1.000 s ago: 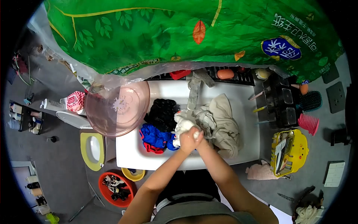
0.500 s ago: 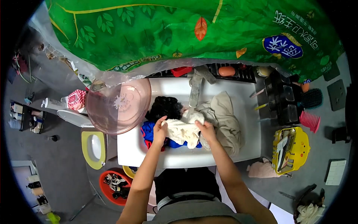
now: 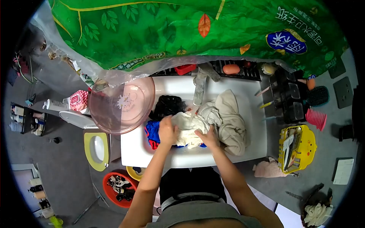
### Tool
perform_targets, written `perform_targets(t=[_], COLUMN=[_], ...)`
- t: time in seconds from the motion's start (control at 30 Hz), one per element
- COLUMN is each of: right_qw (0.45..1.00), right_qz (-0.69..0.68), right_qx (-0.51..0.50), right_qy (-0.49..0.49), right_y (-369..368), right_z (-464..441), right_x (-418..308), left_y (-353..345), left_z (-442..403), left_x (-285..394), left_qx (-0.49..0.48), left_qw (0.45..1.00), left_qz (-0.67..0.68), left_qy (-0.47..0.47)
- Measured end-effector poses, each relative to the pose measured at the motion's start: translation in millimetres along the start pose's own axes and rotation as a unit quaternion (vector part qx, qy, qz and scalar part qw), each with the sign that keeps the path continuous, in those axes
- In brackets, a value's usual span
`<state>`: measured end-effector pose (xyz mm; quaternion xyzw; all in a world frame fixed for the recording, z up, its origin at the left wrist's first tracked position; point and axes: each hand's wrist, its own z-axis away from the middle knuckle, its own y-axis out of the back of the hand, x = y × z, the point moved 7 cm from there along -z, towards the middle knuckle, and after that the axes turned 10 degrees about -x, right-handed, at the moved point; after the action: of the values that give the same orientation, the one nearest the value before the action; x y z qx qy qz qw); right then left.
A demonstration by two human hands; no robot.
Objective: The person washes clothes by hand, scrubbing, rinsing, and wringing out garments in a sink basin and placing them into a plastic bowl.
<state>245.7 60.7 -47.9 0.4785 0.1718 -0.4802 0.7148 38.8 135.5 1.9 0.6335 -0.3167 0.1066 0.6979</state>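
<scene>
A white cloth (image 3: 189, 127) is spread between my two hands, low in the white sink (image 3: 182, 161) and below the faucet (image 3: 199, 90). My left hand (image 3: 167, 131) is closed on its left edge. The thumb and fingers of my right hand (image 3: 208, 136) grip the lower right part. Blue and red clothing (image 3: 153, 133) lies partly under the cloth, with a black garment (image 3: 167, 107) behind it. To the right rests a grey-beige garment (image 3: 232, 127).
A pink translucent basin (image 3: 121, 104) overlaps the sink's left edge. A large green package (image 3: 182, 34) hangs over the back. Right of the sink are a black organizer (image 3: 285, 97) and yellow basket (image 3: 298, 148); a red basin (image 3: 119, 189) stands lower left.
The white cloth went from bunched in both hands to held out between them, and now sits lower and wider over the clothing. My hands have moved apart from being clasped together.
</scene>
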Motion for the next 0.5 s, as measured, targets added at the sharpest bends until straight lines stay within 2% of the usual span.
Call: perform_targets(t=[0.03, 0.1, 0.13, 0.23, 0.27, 0.3, 0.37, 0.4, 0.43, 0.5], right_qw=[0.999, 0.987, 0.988, 0.997, 0.966, 0.919, 0.814, 0.771, 0.723, 0.638], right_qz=[0.026, 0.078, 0.143, -0.066, -0.245, -0.375, -0.556, -0.612, -0.664, -0.739], right_qx=[0.041, 0.124, 0.060, -0.036, -0.032, -0.125, -0.164, -0.175, -0.184, -0.208], right_qy=[0.022, 0.067, 0.015, 0.025, 0.077, 0.001, 0.033, 0.038, 0.043, 0.067], right_y=[-3.8, -13.7, -18.0, -2.7, -3.6, -10.8, -7.4, -4.7, -1.5, 3.0], right_z=[-4.4, -18.1, -24.0, -17.8, -15.0, -12.1, 0.2, 4.6, 7.9, 12.7], right_x=[7.1, 23.6, 23.4, 1.8, -3.8, -0.6, -22.5, -28.6, -34.4, -46.9], left_y=[-22.1, -54.4, -65.5, -90.1, -93.3, -95.6, -98.2, -77.2, -67.3, -56.8], left_z=[-7.6, -12.8, -16.3, -18.2, -18.0, -18.3, -19.6, -17.1, -15.3, -7.0], left_x=[1.5, 5.5, 5.0, -7.4, -9.9, -11.6, -12.5, -0.1, 0.5, -2.5], left_qx=[-0.059, -0.100, -0.119, -0.167, -0.145, -0.145, -0.143, -0.079, -0.046, 0.021], left_qw=[0.998, 0.992, 0.985, 0.967, 0.969, 0.967, 0.964, 0.988, 0.998, 0.985], left_qz=[0.024, -0.074, -0.123, -0.192, -0.202, -0.210, -0.223, -0.127, -0.032, 0.157], left_qy=[-0.018, -0.004, 0.003, 0.016, 0.004, 0.003, 0.001, -0.030, 0.003, 0.067])
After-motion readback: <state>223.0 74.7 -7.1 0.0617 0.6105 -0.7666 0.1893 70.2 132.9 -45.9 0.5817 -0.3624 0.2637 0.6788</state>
